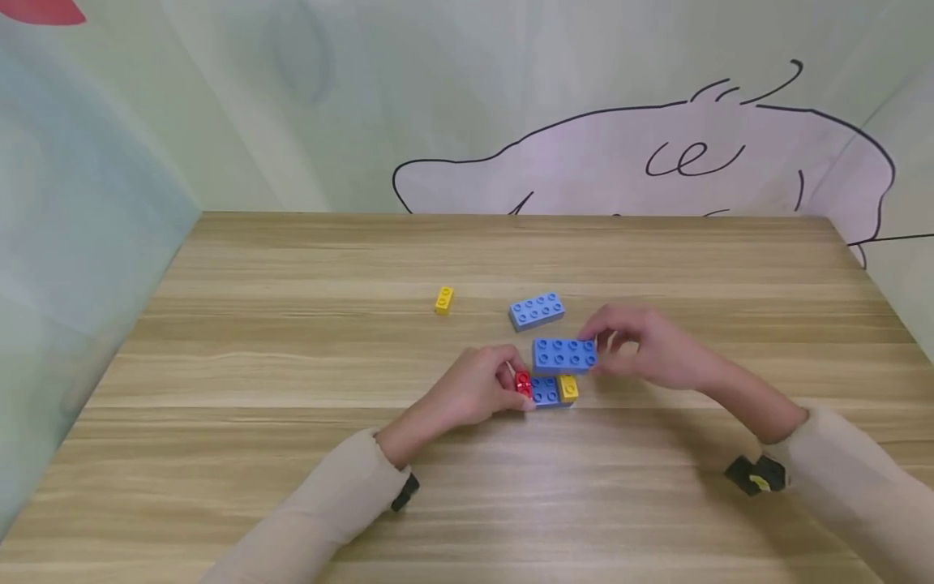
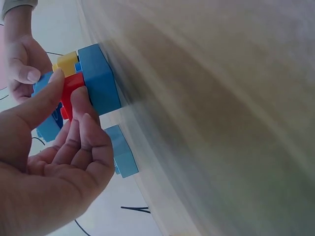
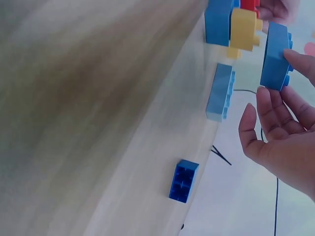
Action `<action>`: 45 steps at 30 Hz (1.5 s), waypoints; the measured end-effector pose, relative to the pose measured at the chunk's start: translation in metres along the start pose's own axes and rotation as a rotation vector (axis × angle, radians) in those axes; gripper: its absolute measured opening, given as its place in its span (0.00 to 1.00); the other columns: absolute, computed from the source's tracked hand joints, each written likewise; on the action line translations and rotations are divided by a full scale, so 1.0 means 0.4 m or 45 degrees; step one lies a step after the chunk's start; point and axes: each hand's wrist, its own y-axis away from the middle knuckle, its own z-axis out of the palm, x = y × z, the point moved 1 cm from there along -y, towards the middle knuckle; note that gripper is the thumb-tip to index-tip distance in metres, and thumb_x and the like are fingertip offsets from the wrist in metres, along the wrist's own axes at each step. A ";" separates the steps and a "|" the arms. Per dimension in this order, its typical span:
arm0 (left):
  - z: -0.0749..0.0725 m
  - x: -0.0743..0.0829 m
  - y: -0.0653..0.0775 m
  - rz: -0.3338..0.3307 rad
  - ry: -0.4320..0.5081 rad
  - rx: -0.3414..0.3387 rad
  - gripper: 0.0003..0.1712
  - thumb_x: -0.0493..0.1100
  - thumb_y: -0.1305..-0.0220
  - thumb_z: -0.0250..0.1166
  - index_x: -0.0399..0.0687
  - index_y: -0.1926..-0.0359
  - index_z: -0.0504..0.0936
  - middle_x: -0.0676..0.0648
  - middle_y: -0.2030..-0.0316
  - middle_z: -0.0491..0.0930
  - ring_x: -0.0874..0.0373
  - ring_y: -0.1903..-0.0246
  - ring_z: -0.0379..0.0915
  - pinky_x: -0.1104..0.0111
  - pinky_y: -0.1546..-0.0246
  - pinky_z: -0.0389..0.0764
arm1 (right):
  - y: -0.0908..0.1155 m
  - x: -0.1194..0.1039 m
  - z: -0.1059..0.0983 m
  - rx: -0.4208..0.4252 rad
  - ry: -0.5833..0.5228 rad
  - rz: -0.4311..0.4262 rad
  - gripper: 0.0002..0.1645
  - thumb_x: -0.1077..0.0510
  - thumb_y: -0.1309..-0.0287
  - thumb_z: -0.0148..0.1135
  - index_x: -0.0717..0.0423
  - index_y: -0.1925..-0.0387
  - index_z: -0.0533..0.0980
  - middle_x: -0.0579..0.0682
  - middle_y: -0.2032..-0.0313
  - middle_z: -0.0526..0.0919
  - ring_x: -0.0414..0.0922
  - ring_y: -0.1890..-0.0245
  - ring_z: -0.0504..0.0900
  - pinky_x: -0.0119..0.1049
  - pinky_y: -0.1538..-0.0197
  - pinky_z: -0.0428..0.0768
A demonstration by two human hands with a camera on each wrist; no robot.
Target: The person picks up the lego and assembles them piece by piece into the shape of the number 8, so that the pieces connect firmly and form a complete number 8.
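Blue brick (image 1: 564, 357), oblong, smooth-sided, stud-topped

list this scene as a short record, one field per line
Left hand: pinches red brick
Right hand: holds raised blue brick
Base brick: blue, under the red brick and a seated yellow brick
Loose, farther back: light blue brick, small yellow brick
Right wrist view only: dark blue brick, hollow underside showing
Surface: wood-grain table

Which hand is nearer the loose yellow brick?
Left. The left hand is in front and slightly right of the loose yellow brick; the right hand is farther right.
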 end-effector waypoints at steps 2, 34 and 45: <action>0.000 0.000 0.000 0.000 -0.002 0.004 0.18 0.41 0.51 0.71 0.45 0.60 0.76 0.50 0.77 0.75 0.58 0.77 0.69 0.72 0.77 0.70 | 0.004 -0.002 0.008 -0.014 -0.016 -0.034 0.16 0.65 0.53 0.68 0.56 0.59 0.78 0.45 0.61 0.78 0.45 0.64 0.76 0.37 0.62 0.78; -0.007 -0.005 -0.003 0.078 -0.039 0.024 0.21 0.41 0.53 0.72 0.41 0.57 0.77 0.52 0.76 0.75 0.60 0.77 0.70 0.73 0.77 0.70 | 0.002 -0.012 0.043 -0.016 -0.009 -0.160 0.20 0.67 0.58 0.70 0.56 0.59 0.77 0.43 0.62 0.78 0.42 0.68 0.76 0.35 0.64 0.77; -0.010 -0.006 0.009 0.082 0.001 0.020 0.24 0.39 0.51 0.71 0.40 0.52 0.75 0.52 0.74 0.76 0.61 0.75 0.72 0.72 0.74 0.73 | 0.002 -0.017 0.047 -0.020 -0.011 -0.135 0.20 0.67 0.58 0.70 0.56 0.59 0.77 0.43 0.62 0.78 0.42 0.68 0.76 0.35 0.63 0.77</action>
